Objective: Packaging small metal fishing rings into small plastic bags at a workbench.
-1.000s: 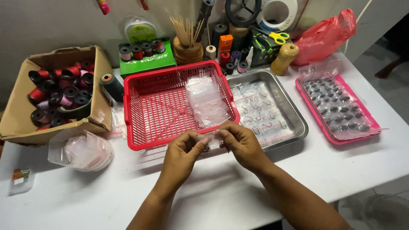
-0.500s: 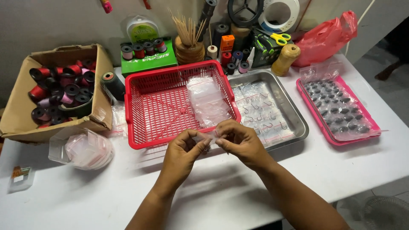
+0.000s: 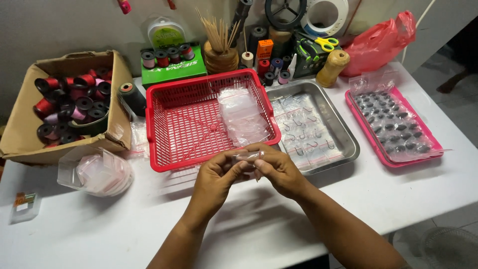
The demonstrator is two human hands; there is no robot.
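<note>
Head view, looking down on a white table (image 3: 259, 234). Both hands met just in front of the red basket (image 3: 189, 127), near its front rim. Left hand (image 3: 215, 180) and right hand (image 3: 279, 169) were pinched together on a small clear plastic bag (image 3: 247, 156), held between fingertips above the table; fingers of the two hands touching or nearly so. Contents of the bag too small to tell. Inside the basket, at its right side, lay a loose pile of clear bags (image 3: 242, 117). Just right of the basket sat a steel tray (image 3: 343, 132) lined with plastic sheets carrying fish hooks. Further right, a pink tray (image 3: 435, 144) of small dark oval pieces under clear plastic. At far left, a cardboard box (image 3: 22, 124) full of red, pink and black spools. In front of that box, a heap of clear packets (image 3: 102, 174). Along the back wall: a green box (image 3: 172, 72) with spools on top, a holder of wooden sticks (image 3: 219, 50), yellow-handled scissors (image 3: 324, 45), a red plastic bag (image 3: 381, 45).
</note>
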